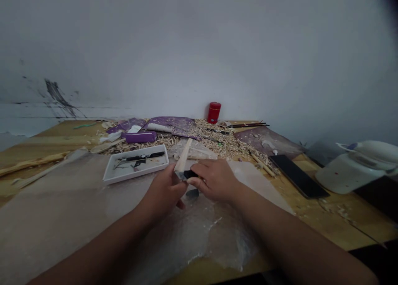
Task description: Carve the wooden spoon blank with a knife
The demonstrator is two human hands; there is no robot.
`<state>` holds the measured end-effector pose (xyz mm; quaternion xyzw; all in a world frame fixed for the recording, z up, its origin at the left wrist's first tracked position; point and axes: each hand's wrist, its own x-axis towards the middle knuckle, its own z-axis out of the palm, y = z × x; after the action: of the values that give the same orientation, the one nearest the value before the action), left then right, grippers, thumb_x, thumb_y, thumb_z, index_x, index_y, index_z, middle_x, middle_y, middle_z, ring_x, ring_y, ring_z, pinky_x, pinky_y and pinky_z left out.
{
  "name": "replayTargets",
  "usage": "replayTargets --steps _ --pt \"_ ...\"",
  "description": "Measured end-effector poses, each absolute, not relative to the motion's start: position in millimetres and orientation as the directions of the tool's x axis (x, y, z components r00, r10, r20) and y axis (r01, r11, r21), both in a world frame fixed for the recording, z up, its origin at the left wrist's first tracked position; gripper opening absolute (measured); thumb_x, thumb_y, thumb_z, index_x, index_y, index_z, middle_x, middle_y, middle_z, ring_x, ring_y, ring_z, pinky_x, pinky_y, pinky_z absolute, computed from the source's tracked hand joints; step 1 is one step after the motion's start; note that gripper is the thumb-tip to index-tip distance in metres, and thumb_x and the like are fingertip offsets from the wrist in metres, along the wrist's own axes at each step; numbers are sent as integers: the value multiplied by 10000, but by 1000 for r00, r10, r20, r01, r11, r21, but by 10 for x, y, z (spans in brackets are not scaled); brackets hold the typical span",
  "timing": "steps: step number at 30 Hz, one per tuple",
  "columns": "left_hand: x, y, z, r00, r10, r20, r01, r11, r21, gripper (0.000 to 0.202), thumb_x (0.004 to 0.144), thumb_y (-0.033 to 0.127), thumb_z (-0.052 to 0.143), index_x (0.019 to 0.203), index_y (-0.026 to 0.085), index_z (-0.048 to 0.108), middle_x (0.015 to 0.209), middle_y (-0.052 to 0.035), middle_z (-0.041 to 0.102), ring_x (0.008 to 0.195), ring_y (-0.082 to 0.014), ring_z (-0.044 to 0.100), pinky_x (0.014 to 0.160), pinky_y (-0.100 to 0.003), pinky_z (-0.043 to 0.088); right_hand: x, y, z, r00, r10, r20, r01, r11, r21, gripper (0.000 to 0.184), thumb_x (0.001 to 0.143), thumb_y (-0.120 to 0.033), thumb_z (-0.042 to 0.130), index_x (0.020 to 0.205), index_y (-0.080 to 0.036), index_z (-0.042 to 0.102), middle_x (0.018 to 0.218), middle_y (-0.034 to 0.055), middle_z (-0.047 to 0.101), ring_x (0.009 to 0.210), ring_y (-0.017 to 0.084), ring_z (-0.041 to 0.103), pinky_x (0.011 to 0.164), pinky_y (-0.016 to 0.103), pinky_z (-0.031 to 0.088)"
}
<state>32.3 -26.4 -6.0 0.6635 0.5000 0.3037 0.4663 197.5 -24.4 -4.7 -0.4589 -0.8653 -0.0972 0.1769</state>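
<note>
My left hand (164,192) is closed round the lower end of a pale wooden stick (184,154), which slants up and away from me. My right hand (214,179) is closed on a small dark-handled knife (189,174), and its blade meets the stick near my left thumb. Both hands work over a sheet of clear plastic (192,231) spread on the wooden table (342,218). A small dark scrap (192,193) lies just below the hands.
A white tray (135,167) with dark tools lies behind my left hand. Wood shavings (217,140), purple packaging (139,136) and a red can (214,112) sit by the wall. A black phone (298,175) and a white appliance (357,165) are at right.
</note>
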Motion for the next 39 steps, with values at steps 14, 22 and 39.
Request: replayTargets --steps 14,22,39 --pt "347 -289 -29 331 938 -103 303 -2 953 229 660 203 495 888 187 475 652 36 437 428 -67 424 347 -233 467 2039 -144 -25 -446 810 380 870 493 -29 440 859 -511 239 967 -205 536 866 47 614 784 169 539 603 251 285" --pt "309 -258 -72 363 925 -113 287 4 958 234 673 240 495 893 162 485 693 2 464 483 -85 451 364 -220 460 1971 -213 -75 -519 774 364 816 575 -57 457 861 -507 232 844 -180 550 797 33 607 725 146 527 585 237 271" --pt "380 -374 -38 422 883 -204 212 123 969 117 639 200 510 722 177 430 565 56 395 379 -75 438 336 -227 434 2362 74 13 60 887 457 996 -24 -84 469 854 -517 222 841 -209 576 731 53 628 631 181 549 492 240 241"
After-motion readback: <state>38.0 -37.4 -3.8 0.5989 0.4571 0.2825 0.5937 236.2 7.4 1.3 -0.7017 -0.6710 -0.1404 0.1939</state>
